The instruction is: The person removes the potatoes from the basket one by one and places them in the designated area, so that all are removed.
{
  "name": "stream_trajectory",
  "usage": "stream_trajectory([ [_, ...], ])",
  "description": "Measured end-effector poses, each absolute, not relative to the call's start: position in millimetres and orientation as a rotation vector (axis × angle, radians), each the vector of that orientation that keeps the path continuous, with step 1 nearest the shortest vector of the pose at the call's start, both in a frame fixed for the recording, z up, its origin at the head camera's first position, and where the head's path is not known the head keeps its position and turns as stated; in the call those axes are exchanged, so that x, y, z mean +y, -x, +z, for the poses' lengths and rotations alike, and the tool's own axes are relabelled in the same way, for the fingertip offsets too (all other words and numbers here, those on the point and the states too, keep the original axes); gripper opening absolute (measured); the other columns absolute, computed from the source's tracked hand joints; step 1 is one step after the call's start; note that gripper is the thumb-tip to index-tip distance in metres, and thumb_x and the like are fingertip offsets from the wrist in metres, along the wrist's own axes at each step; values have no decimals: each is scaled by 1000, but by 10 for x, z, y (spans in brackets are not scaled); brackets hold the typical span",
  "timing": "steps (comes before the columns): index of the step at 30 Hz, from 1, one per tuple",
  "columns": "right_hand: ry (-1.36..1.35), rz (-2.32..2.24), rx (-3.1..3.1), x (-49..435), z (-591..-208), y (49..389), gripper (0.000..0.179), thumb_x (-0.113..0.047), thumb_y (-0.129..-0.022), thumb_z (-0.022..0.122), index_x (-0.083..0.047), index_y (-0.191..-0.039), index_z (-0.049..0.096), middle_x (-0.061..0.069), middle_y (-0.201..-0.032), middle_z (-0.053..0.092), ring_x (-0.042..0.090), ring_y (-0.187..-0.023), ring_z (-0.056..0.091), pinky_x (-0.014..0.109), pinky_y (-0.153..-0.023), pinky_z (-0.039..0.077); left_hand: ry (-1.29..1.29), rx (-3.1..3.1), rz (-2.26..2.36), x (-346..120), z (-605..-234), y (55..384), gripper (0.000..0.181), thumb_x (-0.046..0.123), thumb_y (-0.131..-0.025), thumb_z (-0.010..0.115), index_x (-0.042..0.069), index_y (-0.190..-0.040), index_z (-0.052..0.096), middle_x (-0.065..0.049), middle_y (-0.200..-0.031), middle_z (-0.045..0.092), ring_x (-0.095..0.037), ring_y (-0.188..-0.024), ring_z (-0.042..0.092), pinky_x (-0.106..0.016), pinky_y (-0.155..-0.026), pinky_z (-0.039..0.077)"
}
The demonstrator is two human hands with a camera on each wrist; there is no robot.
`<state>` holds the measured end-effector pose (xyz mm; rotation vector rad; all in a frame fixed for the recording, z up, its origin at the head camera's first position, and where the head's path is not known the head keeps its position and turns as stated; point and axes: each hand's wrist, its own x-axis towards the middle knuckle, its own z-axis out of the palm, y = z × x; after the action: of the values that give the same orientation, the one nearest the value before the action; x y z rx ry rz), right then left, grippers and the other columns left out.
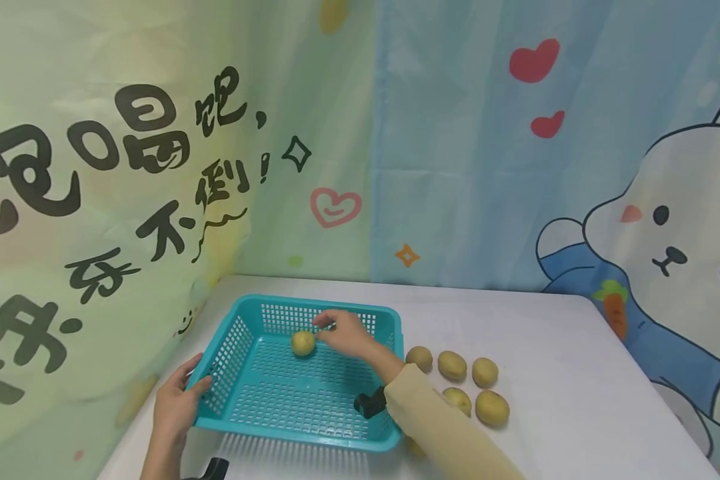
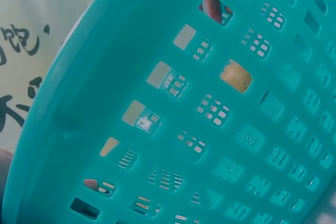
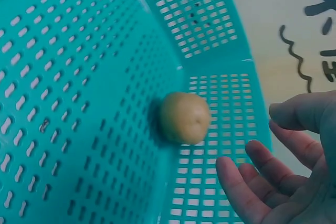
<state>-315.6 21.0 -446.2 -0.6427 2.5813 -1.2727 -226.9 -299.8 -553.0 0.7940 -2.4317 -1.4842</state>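
Observation:
A teal plastic basket (image 1: 300, 437) with perforated walls stands on the table. At its left side my left hand (image 1: 177, 400) grips the rim, thumb over the inner side and fingers outside. One round potato (image 3: 185, 118) sits on the basket floor against the far wall, and it also shows through a hole in the left wrist view. My right hand (image 1: 348, 333) is over the basket just right of that potato. In the right wrist view its fingers (image 3: 239, 187) are spread and relaxed, apart from the potato, with nothing held.
Right of the basket several potatoes (image 1: 453, 366) lie in rough rows on the white table (image 1: 564, 387), one partly hidden under the right sleeve (image 1: 444, 427). A printed curtain (image 1: 456, 167) hangs behind and along the left of the table.

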Motion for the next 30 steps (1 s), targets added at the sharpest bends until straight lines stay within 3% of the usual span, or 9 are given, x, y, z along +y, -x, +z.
stream_trajectory([
  [5, 638, -1205, 2588, 74, -4529, 3200, 33, -10, -91, 64, -7, -124, 63, 11, -121, 64, 30, -111, 60, 44, -89, 50, -790, -2416, -1476, -3037, -5588, 2296, 59, 22, -93, 65, 25, -147, 45, -21, -130, 59, -31, -103, 64, -30, -62, 53],
  [12, 633, -1133, 2640, -91, -4633, 3236, 43, -8, -87, 68, -9, -129, 60, 11, -127, 61, 29, -118, 56, 44, -92, 49, -767, -2404, -1572, -2943, -5314, 2189, 59, 17, -93, 66, 21, -148, 45, -25, -130, 57, -27, -93, 66, -27, -56, 52],
  [16, 660, -1093, 2656, -126, -4688, 3243, 48, -6, -85, 67, -10, -132, 59, 9, -132, 59, 28, -123, 53, 43, -95, 47, -735, -2412, -1576, -2927, -5301, 2186, 59, 19, -92, 67, 20, -147, 45, -26, -131, 56, -30, -97, 65, -27, -58, 52],
  [18, 688, -1049, 2661, -135, -4715, 3239, 51, -5, -83, 68, -11, -133, 59, 8, -134, 58, 27, -123, 53, 43, -96, 47, -765, -2417, -1524, -2954, -5403, 2236, 56, 19, -93, 65, 23, -146, 47, -21, -131, 58, -30, -102, 64, -26, -61, 52],
  [24, 818, -847, 2709, -174, -4814, 3237, 61, -4, -81, 71, -17, -138, 56, 7, -129, 58, 21, -109, 57, 34, -85, 49, -741, -2433, -1455, -3029, -5600, 2309, 56, 23, -94, 63, 28, -147, 44, -19, -133, 58, -34, -109, 62, -37, -71, 54],
  [30, 757, -827, 2744, -196, -4873, 3234, 47, -16, -85, 74, -21, -131, 63, 8, -120, 51, 17, -95, 56, 30, -74, 50, -763, -2430, -1461, -3003, -5533, 2271, 56, 22, -95, 62, 29, -147, 45, -16, -133, 58, -32, -110, 61, -33, -71, 53],
])
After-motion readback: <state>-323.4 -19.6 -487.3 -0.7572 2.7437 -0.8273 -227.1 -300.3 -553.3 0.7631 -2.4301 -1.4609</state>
